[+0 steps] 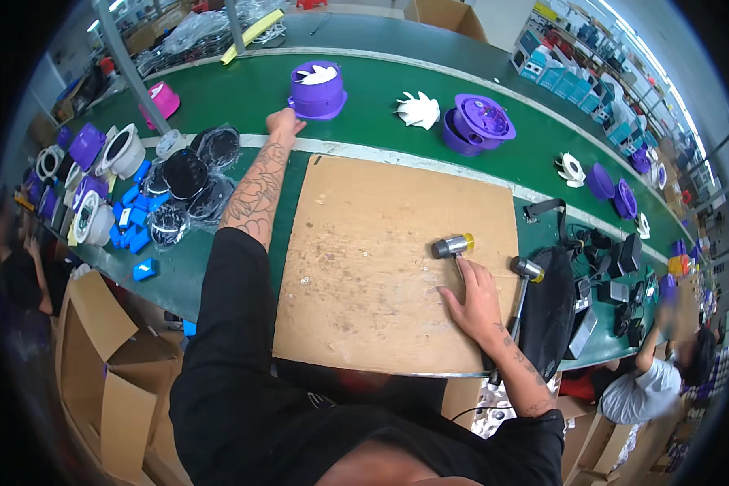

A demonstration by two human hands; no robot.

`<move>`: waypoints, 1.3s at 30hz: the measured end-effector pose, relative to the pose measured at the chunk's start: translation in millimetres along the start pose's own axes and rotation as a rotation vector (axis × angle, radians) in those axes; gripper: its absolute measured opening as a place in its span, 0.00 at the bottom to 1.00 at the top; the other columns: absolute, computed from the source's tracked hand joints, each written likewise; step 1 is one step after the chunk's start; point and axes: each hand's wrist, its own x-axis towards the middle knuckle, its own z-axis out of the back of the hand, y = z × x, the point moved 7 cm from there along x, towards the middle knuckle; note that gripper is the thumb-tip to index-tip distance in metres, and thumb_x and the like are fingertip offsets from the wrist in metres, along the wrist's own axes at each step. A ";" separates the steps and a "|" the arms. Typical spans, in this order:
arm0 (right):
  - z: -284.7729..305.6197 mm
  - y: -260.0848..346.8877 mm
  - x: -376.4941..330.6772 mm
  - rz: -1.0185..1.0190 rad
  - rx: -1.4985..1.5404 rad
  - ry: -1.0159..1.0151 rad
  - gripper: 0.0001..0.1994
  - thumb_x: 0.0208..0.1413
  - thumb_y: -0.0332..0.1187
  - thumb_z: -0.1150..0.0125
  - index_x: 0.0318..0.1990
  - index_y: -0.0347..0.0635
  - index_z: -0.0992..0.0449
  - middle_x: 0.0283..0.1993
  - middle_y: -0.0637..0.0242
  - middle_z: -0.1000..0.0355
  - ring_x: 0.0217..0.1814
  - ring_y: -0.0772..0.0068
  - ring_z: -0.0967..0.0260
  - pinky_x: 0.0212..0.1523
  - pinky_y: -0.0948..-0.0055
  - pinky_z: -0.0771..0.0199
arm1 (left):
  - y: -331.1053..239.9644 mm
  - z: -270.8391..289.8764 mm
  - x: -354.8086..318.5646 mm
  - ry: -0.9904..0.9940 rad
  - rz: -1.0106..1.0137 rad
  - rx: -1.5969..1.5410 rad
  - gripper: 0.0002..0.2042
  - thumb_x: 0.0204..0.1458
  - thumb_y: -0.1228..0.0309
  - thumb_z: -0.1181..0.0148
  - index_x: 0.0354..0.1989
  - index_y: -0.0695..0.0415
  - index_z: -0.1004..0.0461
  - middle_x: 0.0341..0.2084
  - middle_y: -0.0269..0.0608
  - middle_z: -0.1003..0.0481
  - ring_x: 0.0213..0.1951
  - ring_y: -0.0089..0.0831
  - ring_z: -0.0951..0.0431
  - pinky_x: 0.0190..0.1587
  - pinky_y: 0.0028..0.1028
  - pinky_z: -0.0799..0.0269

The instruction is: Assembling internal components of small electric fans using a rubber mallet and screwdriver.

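Your left hand is stretched far up the frame, reaching across the white edge strip of the green conveyor desk toward the purple round plastic fan housing with a white impeller showing in its open top. That housing stands upright in the upper middle of the frame, its round opening facing up, so it has no real long axis; it lies just up and to the right of your left fingers. Those fingers look curled together and at or just beside the housing's lower flange; you cannot tell from here whether they actually pinch it.

Your right hand lies low and right of centre, flat on the worn brown fibreboard work mat, fingers loosely spread, holding nothing. Just above its fingertips is the small mallet with a grey metal head and yellow end cap; its head runs left to right, and the handle seems to pass under your hand. A second, similar mallet lies just to the right at the mat's edge.

Your left hand is clearly the nearer one to the housing; your right is well apart from it. More purple housings and a loose white plastic impeller sit further right on the belt.
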 end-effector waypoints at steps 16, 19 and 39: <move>1.2 5.8 2.0 -0.034 0.017 -0.041 0.28 0.50 0.34 0.32 0.58 0.34 0.33 0.51 0.50 0.30 0.53 0.48 0.33 0.56 0.57 0.34 | 0.8 -62.6 20.0 0.198 0.041 -0.085 0.12 0.62 0.70 0.47 0.50 0.63 0.31 0.45 0.45 0.28 0.49 0.41 0.26 0.54 0.53 0.29; 1.9 5.7 0.8 -0.041 0.028 -0.045 0.28 0.50 0.33 0.32 0.58 0.34 0.33 0.51 0.49 0.30 0.54 0.47 0.33 0.56 0.57 0.34 | 15.8 -63.8 10.5 0.258 0.101 -0.208 0.12 0.63 0.72 0.51 0.53 0.61 0.32 0.49 0.46 0.28 0.52 0.42 0.26 0.55 0.53 0.29; -3.3 -1.6 -10.0 -0.028 0.023 -0.044 0.26 0.55 0.36 0.37 0.58 0.34 0.33 0.51 0.47 0.29 0.55 0.45 0.33 0.58 0.57 0.34 | -102.4 116.0 -259.0 0.574 -0.833 0.722 0.04 0.56 0.76 0.41 0.37 0.62 0.27 0.36 0.40 0.24 0.36 0.28 0.25 0.42 0.28 0.28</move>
